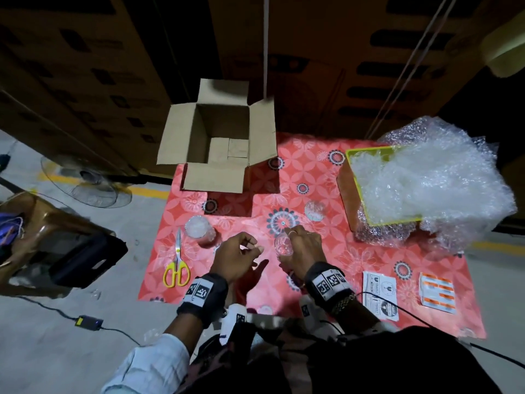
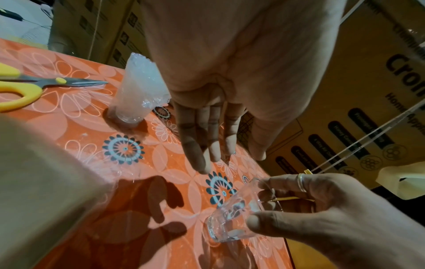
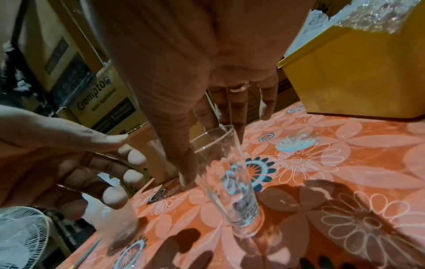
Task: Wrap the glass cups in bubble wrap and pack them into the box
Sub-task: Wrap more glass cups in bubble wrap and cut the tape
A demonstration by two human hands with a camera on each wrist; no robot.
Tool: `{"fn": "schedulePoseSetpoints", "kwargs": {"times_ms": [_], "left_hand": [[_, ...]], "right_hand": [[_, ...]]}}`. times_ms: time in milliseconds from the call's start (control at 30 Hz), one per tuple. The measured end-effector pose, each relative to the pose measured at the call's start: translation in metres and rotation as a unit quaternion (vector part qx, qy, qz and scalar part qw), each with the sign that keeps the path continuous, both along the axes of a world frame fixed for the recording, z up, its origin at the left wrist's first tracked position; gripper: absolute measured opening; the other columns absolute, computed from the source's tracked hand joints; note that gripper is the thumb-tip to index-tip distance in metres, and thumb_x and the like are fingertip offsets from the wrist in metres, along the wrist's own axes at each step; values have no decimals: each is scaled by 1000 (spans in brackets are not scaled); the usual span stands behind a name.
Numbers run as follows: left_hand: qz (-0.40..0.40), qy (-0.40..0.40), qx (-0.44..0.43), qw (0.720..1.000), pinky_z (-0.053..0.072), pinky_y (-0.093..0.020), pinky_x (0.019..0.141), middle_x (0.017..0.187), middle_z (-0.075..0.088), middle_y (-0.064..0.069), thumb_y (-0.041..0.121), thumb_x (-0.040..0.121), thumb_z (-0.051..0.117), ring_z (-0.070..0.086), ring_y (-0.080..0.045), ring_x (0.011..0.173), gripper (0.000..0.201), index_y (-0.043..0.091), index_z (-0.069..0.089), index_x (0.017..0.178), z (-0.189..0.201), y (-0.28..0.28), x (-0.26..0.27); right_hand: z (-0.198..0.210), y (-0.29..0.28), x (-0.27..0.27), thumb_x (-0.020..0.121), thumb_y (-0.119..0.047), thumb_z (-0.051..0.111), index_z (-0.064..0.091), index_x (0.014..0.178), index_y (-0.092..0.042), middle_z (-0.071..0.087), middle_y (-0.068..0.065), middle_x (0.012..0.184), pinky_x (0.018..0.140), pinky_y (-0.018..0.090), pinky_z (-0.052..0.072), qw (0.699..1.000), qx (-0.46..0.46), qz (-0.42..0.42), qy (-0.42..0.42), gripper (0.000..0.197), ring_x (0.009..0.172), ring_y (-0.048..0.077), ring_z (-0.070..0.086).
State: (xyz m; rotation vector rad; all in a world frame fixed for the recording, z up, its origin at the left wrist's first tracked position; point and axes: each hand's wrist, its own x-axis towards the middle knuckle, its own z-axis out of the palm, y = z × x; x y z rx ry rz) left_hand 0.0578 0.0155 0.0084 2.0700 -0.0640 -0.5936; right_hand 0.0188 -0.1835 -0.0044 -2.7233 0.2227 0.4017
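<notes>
Your right hand (image 1: 304, 245) covers the far rim of the bare glass cup (image 1: 283, 245) in the head view, so you cannot tell there how many fingertips touch it. In the left wrist view your left hand (image 2: 220, 76) hides the far side of the wrapped cup (image 2: 140, 91) beyond your fingertips, and a pale blurred shape fills the lower left corner. The scissors (image 2: 27, 87) left of your fingers are cut off by the picture's edge. In the right wrist view the wrapped cup below your left fingers (image 3: 135, 156) is a blur. The print on the label sheets (image 1: 380, 294) near your right wrist is too small to read.
</notes>
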Motion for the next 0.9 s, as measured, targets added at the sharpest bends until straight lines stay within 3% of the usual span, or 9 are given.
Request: {"fn": "schedulePoseSetpoints", "kwargs": {"times_ms": [200, 333, 400, 467, 533, 600, 733, 900], "left_hand": [[-73, -15, 20, 997, 59, -32, 76, 92, 71, 9, 28, 88, 81, 70, -11, 74, 18, 23, 67, 99, -8, 9, 17], [-97, -25, 26, 995, 56, -31, 75, 94, 69, 10, 28, 88, 79, 70, -11, 76, 18, 25, 65, 99, -6, 7, 24], [-106, -38, 34, 993, 53, -29, 72, 96, 69, 11, 28, 88, 80, 70, -9, 77, 18, 26, 65, 99, 0, 2, 27], [-119, -63, 37, 990, 49, -27, 71, 99, 69, 12, 28, 88, 80, 69, -10, 80, 20, 25, 65, 101, 8, -5, 30], [-137, -97, 24, 986, 46, -26, 69, 101, 68, 12, 25, 88, 79, 67, -10, 81, 20, 24, 65, 102, 14, -13, 32], [-164, -127, 8, 978, 49, -28, 73, 106, 67, 10, 21, 88, 78, 67, -11, 82, 21, 24, 65, 104, 23, -26, 33], [-191, -174, -39, 965, 53, -30, 78, 111, 64, 8, 17, 86, 79, 66, -8, 86, 29, 26, 67, 111, 40, -58, 33], [-207, -211, -42, 954, 52, -29, 78, 118, 60, 8, 26, 89, 80, 66, -8, 92, 39, 27, 65, 125, 67, -104, 32]], "right_hand": [[-8, 13, 2, 80, -41, 81, 49, 148, -19, 51, 0, 143, 111, 41, 31, 999, 7, -49, -1, 78, 129, 27, 51], [1, 14, -2, 81, -32, 82, 42, 153, -23, 45, 2, 148, 113, 42, 31, 997, 24, -78, 20, 83, 134, 32, 45], [8, 10, -8, 80, -30, 85, 40, 153, -24, 47, 3, 147, 112, 45, 38, 994, 52, -96, 22, 86, 131, 33, 48], [16, 1, -18, 81, -28, 84, 42, 150, -28, 49, 1, 143, 104, 47, 51, 989, 87, -118, -8, 81, 122, 30, 57], [27, -13, -32, 85, -19, 80, 47, 146, -27, 49, -2, 141, 96, 32, 57, 976, 142, -159, -53, 69, 115, 21, 62], [47, -28, -46, 88, -17, 78, 55, 141, -21, 52, -4, 136, 91, 14, 50, 962, 149, -204, -102, 58, 112, 12, 60], [83, -61, -67, 87, -22, 80, 64, 132, -18, 64, -2, 122, 91, 29, 55, 929, 170, -273, -181, 47, 107, 12, 62], [101, -121, -63, 90, -18, 76, 68, 123, -17, 68, -2, 109, 76, 20, 54, 910, 174, -306, -220, 34, 97, 12, 67]]}}
